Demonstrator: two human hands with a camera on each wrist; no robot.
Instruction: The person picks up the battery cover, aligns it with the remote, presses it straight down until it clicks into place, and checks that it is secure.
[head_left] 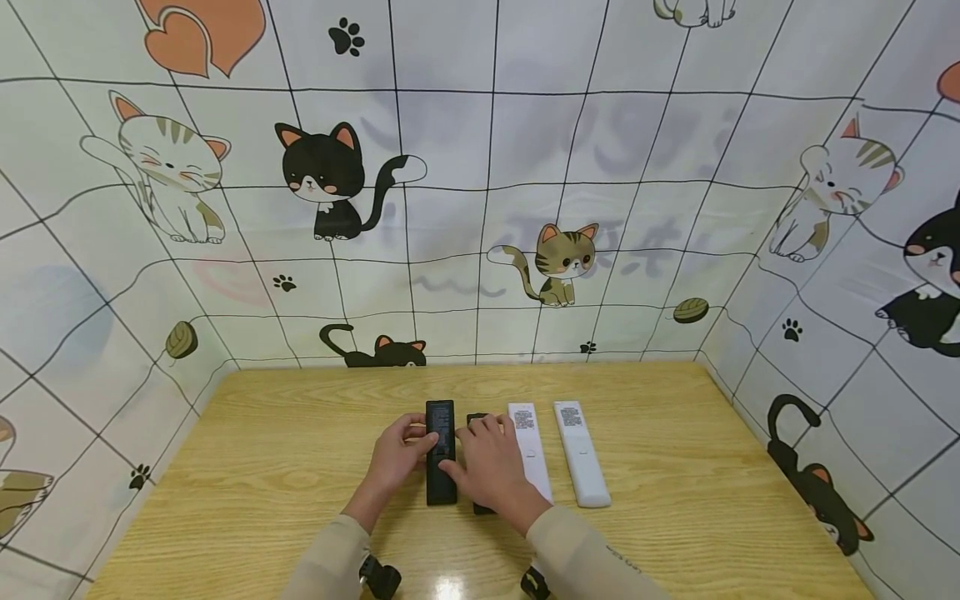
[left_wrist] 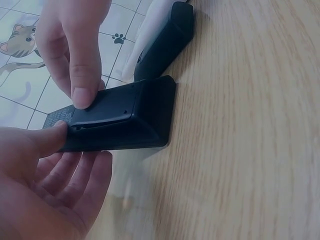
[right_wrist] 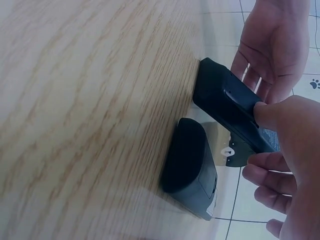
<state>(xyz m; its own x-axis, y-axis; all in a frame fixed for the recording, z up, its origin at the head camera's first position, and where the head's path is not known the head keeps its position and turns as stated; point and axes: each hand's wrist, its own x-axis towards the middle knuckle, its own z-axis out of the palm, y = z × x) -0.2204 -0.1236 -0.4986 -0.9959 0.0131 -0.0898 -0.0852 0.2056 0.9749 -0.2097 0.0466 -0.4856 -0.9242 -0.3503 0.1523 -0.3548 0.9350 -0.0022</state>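
Observation:
A black remote control (head_left: 441, 492) lies back side up, with a label at its far end. My left hand (head_left: 397, 454) holds it along its left edge, thumb on top and fingers at the side. From the right, my right hand (head_left: 491, 462) grips the same remote, its thumb pressing on the battery cover (left_wrist: 107, 107). A thin gap shows along the cover's edge in the left wrist view. Beneath my right hand lies a second black remote (right_wrist: 187, 162), mostly hidden in the head view.
Right of my hands lie two white remotes, one partly behind my right hand (head_left: 527, 433) and one farther right (head_left: 581, 454). They rest on a wooden table (head_left: 300, 442). Cat-patterned cloth walls (head_left: 450, 217) stand at the back and both sides.

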